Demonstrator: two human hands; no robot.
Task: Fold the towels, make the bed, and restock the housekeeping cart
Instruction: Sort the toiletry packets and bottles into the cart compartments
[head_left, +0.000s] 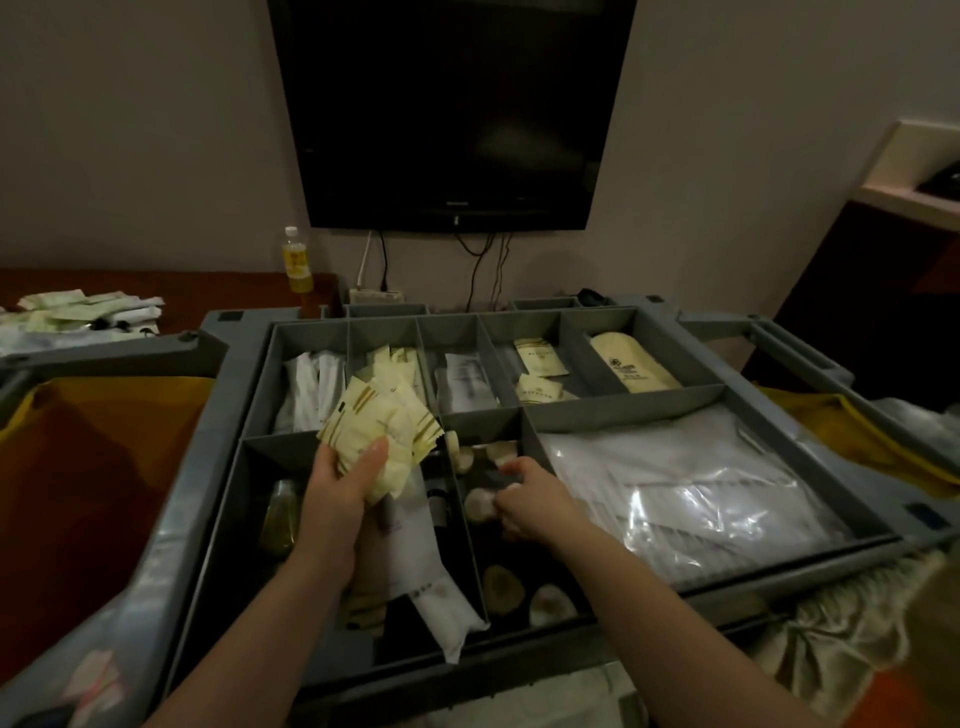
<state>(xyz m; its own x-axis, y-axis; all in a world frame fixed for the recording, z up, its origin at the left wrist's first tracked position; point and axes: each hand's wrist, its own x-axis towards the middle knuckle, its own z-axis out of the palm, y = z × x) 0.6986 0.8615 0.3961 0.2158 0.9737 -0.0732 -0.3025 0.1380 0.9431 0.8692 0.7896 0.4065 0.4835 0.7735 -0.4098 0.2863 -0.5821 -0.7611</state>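
On top of the housekeeping cart (218, 343) we find a grey divided tray (623, 402). Along its back row, from the left, we count long white packets (311, 384), loose sachets (402, 361), clear-wrapped packets (465, 384), two cream packets (540, 364) and a cream pouch (631, 366), each kind in its own compartment. The front left compartment holds a small yellowish bottle (280, 519), a dark bottle (440, 506) and a long white pouch (431, 577) lying slantwise. Next to it a narrow compartment holds small round pale pieces (501, 590), and the large compartment on the right is filled with clear plastic bags (675, 499).

The left hand (343, 488) hovers above the front left compartment, thumb and fingers clamped on a fanned bundle of cream sachets (374, 421). The right hand (530, 501) reaches into the narrow compartment with its fingers curled down among the round pieces; we cannot tell whether it pinches one.

At the cart's two ends hang yellow-lined bags, the left sack (119, 387) and the right sack (831, 421). Behind the cart, to the left, stands a brown desk (208, 291) with a heap of pale packets (88, 312) and a bottle of yellow liquid (297, 260). We see a dark television (452, 104) fixed to the pale wall above, its cables (475, 270) hanging down behind the tray
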